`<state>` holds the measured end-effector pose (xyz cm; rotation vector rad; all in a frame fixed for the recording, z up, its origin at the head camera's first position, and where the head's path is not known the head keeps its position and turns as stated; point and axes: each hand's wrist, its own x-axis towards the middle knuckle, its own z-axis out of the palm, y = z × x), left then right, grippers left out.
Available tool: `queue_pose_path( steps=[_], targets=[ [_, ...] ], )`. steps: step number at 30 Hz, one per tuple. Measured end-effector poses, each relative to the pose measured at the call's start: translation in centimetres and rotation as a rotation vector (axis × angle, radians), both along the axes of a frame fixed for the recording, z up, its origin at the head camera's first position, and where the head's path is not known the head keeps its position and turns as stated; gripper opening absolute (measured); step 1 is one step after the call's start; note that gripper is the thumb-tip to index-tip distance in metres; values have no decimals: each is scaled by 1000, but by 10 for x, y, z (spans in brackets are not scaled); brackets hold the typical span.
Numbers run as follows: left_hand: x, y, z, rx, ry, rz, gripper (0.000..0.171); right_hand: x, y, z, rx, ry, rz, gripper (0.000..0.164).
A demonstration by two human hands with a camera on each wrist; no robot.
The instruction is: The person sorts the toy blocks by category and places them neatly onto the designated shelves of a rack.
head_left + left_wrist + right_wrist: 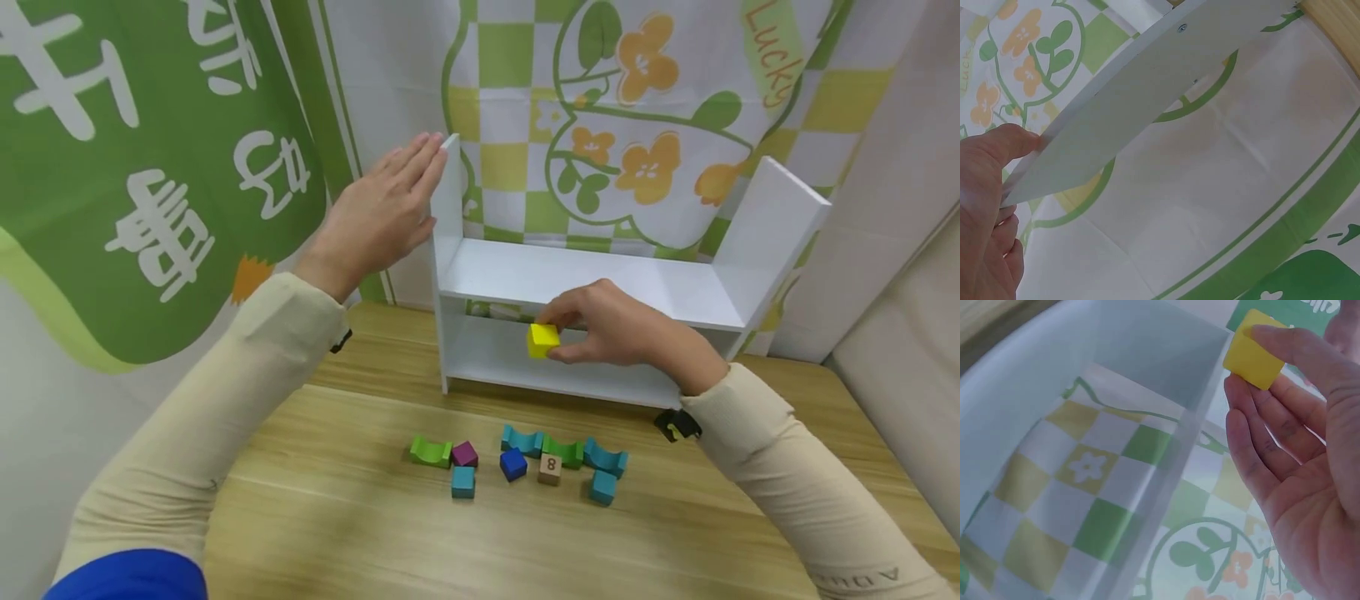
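Observation:
My right hand [626, 325] pinches a yellow cube [542, 341] between thumb and fingers, in front of the white shelf [570, 271] and near the gap between its two boards. In the right wrist view the thumb lies across the yellow cube [1255, 350], with the fingertips beneath it. At the shelf's left side, my left hand [386, 200] holds the upright panel near its top. The left wrist view shows the thumb on one side of that panel [1110, 119] and the fingers on the other, partly hidden.
On the wooden table [337, 533] before the shelf lie a green arch block [431, 452], a purple cube [465, 454], a blue cube [513, 464], a cube marked 8 [550, 469], teal cubes [462, 482] and further arch blocks [605, 457]. A patterned curtain [513, 108] hangs behind.

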<state>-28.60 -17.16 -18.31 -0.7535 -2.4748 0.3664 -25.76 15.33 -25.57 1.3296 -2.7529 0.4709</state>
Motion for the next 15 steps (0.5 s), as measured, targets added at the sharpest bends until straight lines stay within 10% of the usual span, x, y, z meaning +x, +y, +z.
queue_pose_path(
  steps=[15],
  targets=[
    [0, 0, -2, 12, 7, -2, 79, -41, -47, 23, -80, -42, -60, 33]
  ],
)
